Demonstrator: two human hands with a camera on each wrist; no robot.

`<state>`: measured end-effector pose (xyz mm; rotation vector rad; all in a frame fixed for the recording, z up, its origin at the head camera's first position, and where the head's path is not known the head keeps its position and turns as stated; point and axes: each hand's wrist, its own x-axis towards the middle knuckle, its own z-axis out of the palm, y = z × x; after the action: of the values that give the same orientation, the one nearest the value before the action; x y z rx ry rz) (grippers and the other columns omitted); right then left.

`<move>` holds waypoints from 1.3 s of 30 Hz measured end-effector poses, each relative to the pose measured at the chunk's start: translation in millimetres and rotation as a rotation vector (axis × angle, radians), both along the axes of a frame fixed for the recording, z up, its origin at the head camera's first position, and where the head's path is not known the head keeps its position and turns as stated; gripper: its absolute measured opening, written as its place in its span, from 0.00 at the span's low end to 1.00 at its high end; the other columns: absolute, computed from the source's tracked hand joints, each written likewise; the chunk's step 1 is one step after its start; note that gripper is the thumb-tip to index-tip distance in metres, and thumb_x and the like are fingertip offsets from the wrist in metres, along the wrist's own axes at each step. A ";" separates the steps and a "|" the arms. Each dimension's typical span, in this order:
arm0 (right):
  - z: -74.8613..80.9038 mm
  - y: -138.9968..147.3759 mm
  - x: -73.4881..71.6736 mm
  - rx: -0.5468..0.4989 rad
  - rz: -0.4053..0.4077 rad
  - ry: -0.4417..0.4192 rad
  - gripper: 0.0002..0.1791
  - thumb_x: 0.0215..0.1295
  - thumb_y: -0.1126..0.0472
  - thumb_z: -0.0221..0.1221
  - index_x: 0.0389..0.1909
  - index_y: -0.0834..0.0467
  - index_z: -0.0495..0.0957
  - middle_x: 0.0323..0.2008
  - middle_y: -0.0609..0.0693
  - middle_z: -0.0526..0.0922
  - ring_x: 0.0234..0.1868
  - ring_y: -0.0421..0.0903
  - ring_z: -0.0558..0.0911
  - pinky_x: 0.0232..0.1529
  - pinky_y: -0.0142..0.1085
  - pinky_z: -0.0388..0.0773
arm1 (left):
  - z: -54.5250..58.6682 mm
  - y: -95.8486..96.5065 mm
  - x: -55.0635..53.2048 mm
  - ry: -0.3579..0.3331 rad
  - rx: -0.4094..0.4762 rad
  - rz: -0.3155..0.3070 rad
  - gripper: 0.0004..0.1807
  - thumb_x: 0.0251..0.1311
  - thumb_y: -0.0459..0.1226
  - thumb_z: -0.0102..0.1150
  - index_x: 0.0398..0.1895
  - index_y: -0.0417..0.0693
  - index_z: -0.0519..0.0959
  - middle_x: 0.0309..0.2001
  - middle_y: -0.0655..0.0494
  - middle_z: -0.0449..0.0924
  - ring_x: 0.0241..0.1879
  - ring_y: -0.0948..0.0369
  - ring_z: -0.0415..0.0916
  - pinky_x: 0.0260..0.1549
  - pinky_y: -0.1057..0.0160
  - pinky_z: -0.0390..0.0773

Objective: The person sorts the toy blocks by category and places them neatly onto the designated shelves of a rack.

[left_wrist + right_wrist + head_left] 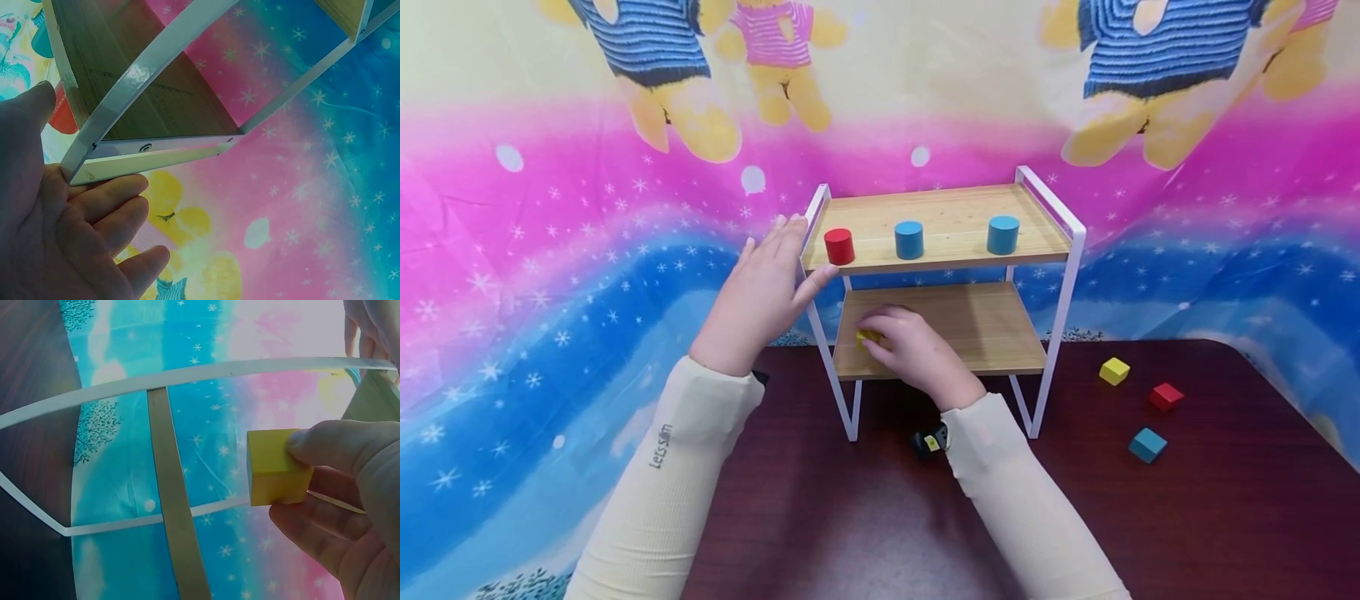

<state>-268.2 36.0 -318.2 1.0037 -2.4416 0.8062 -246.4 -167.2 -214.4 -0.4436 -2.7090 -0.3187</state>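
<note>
A two-tier shelf (940, 327) with wooden boards and a white metal frame stands on the table. My left hand (760, 292) rests against the upper left corner of its frame, fingers extended, the thumb close to a red cylinder (839, 247). In the left wrist view, the left hand (81, 231) touches the white frame (134, 78). My right hand (917, 346) pinches a yellow block (279, 467) between thumb and fingers, at the left part of the lower board. Most of this block is hidden by the hand in the head view. Two blue cylinders (909, 240) stand on the top board.
On the table (880, 525) to the right of the shelf lie a yellow block (1115, 371), a red block (1166, 397) and a blue block (1147, 445). A printed cloth (550, 250) with bears and snowflakes hangs behind and at the sides.
</note>
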 end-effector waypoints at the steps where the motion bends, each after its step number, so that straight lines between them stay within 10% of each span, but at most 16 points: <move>1: 0.0 -1.6 -0.6 0.004 0.005 -0.001 0.12 0.68 0.64 0.65 0.50 0.63 0.85 0.48 0.55 0.86 0.50 0.50 0.82 0.56 0.40 0.81 | -0.1 -0.1 -0.2 0.000 0.000 -0.001 0.47 0.69 0.59 0.55 0.81 0.43 0.51 0.79 0.42 0.53 0.80 0.49 0.44 0.76 0.42 0.41; 39: -18.8 -19.9 -4.6 0.100 0.064 -0.041 0.10 0.68 0.65 0.64 0.48 0.62 0.86 0.47 0.54 0.85 0.50 0.49 0.82 0.56 0.38 0.81 | -0.3 -0.9 0.4 0.005 0.014 -0.008 0.47 0.69 0.58 0.56 0.81 0.43 0.52 0.79 0.42 0.52 0.79 0.48 0.46 0.76 0.42 0.42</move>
<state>-272.8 16.1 -337.0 1.1177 -2.5172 0.7390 -245.9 -168.1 -214.7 -0.4511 -2.6996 -0.3377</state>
